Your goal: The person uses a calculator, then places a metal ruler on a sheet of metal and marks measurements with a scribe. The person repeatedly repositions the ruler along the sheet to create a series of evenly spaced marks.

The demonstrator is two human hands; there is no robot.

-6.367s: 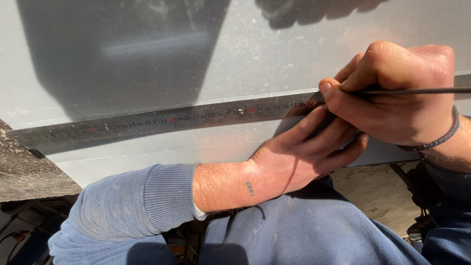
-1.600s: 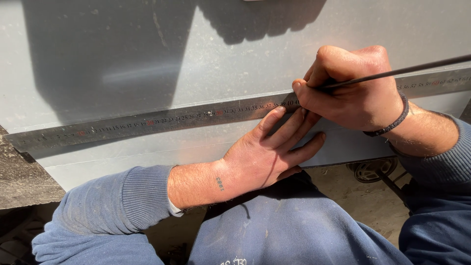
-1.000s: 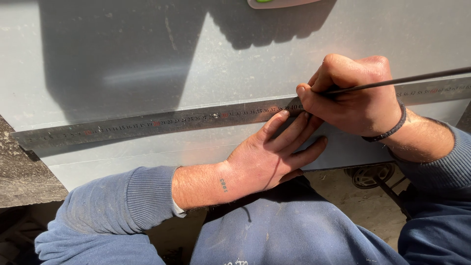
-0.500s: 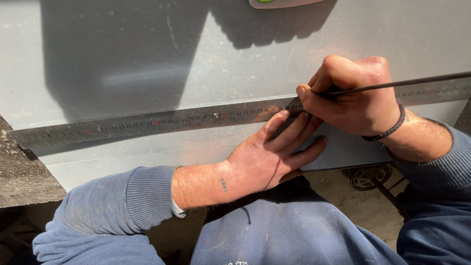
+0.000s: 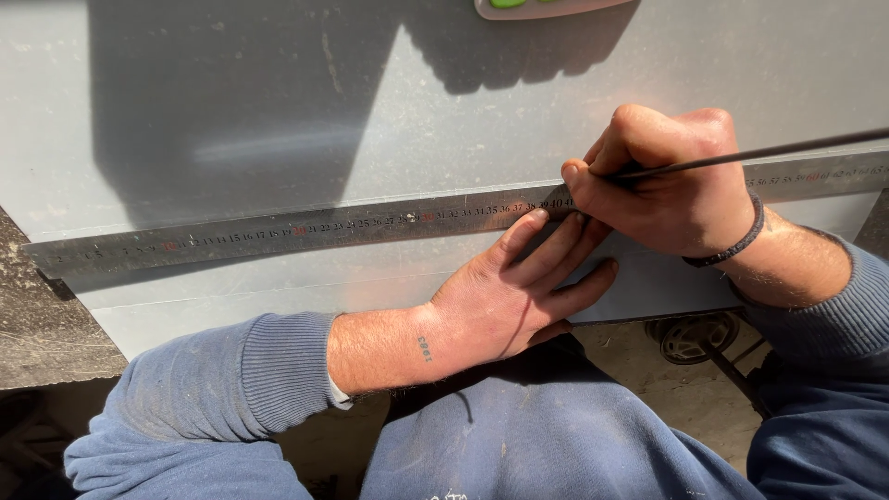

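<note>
A long steel ruler [image 5: 278, 230] lies across a grey metal sheet [image 5: 444, 111]. My left hand [image 5: 519, 292] rests flat on the sheet just below the ruler, fingertips pressing against its lower edge. My right hand [image 5: 667, 181] is closed around a thin dark metal rod [image 5: 787, 151], which sticks out to the right. The rod's tip is hidden under my fingers, right at the ruler's upper edge.
A pale object with green parts [image 5: 546, 6] lies at the sheet's far edge. A rough stone or concrete surface [image 5: 37, 315] sits at the left under the sheet. A small wheel [image 5: 690, 338] stands on the ground below the sheet's near edge.
Over the frames my right hand with the rod has slid leftward along the ruler. My left hand has stayed pressed against the ruler. The last half second shows almost no movement.
</note>
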